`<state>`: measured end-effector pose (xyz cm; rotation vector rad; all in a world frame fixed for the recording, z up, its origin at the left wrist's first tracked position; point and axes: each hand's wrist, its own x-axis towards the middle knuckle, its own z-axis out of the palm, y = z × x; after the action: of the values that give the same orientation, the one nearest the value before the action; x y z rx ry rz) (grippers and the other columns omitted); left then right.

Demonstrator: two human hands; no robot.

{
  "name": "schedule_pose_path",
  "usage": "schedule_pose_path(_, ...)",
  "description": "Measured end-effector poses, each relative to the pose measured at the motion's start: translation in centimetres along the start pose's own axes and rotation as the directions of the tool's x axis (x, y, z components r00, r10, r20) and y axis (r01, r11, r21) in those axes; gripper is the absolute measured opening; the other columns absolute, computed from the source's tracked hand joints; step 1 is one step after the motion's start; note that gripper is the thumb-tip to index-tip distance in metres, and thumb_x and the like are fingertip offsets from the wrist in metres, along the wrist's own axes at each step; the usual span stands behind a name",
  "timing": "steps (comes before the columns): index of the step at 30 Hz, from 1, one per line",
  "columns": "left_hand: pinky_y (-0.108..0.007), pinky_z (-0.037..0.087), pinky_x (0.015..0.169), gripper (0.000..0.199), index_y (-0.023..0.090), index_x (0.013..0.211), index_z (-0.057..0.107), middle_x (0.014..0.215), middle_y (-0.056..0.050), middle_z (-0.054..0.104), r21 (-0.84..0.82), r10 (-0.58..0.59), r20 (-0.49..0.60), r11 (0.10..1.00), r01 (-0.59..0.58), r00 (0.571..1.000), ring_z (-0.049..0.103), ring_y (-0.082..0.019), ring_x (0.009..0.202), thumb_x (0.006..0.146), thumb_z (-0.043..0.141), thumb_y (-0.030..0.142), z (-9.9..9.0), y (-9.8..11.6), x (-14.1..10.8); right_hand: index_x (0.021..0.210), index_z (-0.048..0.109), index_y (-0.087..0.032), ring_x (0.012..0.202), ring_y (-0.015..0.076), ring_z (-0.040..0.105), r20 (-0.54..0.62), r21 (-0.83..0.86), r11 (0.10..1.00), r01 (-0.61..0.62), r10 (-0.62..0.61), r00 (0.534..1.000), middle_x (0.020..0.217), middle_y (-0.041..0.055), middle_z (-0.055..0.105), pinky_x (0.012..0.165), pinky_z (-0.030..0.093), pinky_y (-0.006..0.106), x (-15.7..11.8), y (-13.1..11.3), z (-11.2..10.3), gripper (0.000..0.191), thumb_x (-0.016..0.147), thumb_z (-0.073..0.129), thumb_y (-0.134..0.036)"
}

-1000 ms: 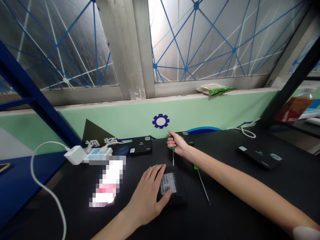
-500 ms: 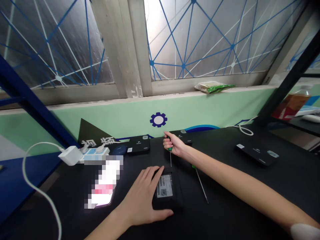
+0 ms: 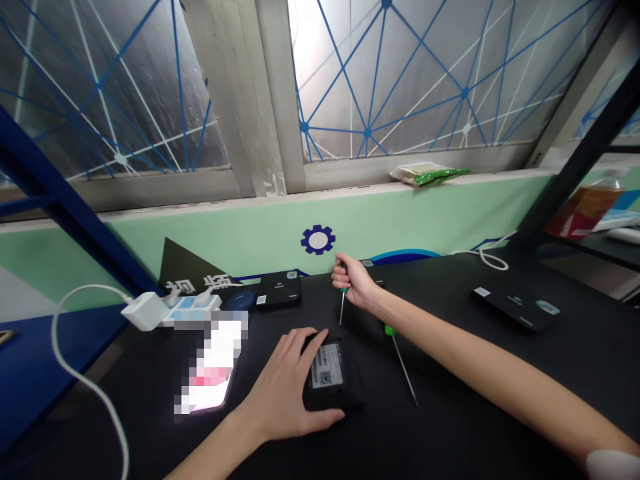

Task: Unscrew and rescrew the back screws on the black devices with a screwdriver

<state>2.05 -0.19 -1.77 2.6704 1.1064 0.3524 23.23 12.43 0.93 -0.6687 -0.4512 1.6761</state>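
My left hand (image 3: 286, 387) spans a small black set-top-style box (image 3: 351, 380), its fingers at the far left corner and its thumb along the near side. The box lies on the black table with a white printed label (image 3: 327, 366) facing up. My right hand (image 3: 354, 281) is closed around the handle of a screwdriver (image 3: 343, 309), whose shaft points down to the far edge of the box. Whether the tip touches the box I cannot tell. A second screwdriver (image 3: 404, 368) with a green handle lies right of the box, partly under my right forearm.
Beyond my hands lie another black box (image 3: 279, 289) and one partly behind my right hand. A further black box (image 3: 516, 308) is at the right. A lit phone (image 3: 215, 363), a power strip (image 3: 190, 311), a white charger (image 3: 145, 311) and its cable (image 3: 89, 380) occupy the left.
My right hand has shifted slightly right and up with the screwdriver, whose shaft now leans differently. My left hand and the box have moved slightly left in the view.
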Motion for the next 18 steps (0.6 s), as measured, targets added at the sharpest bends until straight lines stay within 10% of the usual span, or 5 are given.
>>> schedule_pose_path(5,-0.061,0.031,0.110,0.098,0.026,0.153,0.031,0.146,-0.013,0.043,-0.011,-0.019,-0.007,1.000,0.019,1.000,0.039,-0.041,0.134,0.073,0.070,0.067,0.0,-0.3,0.1,0.065,0.043,-0.019,0.035,0.0029,0.018,0.179,-0.175,0.920,0.351,-0.321,0.930,0.044,-0.0106,0.031,0.032,0.013,0.014,-3.4,-3.8,1.3,0.031,0.091,0.059,-0.023)
schedule_pose_path(11,-0.052,0.032,0.112,0.093,0.018,0.155,0.023,0.156,-0.016,0.031,0.013,-0.080,-0.050,0.997,0.080,0.996,0.029,-0.036,0.142,0.085,0.055,0.070,0.7,-0.8,0.1,0.054,0.036,-0.020,0.033,0.0031,0.017,0.419,-0.299,0.861,0.412,-0.270,0.867,0.040,-0.0103,0.027,0.033,0.013,0.017,-8.7,-2.1,2.2,0.044,0.089,0.061,-0.031)
schedule_pose_path(18,-0.051,0.025,0.117,0.087,0.017,0.155,0.022,0.160,-0.015,0.024,0.067,-0.122,-0.030,0.990,0.123,0.992,0.025,-0.033,0.146,0.091,0.049,0.067,0.8,-1.0,-0.3,0.051,0.034,-0.021,0.033,0.0034,0.016,0.437,-0.262,0.882,0.391,-0.252,0.863,0.038,-0.0100,0.025,0.035,0.012,0.019,-7.7,0.4,2.3,0.045,0.085,0.061,-0.029)
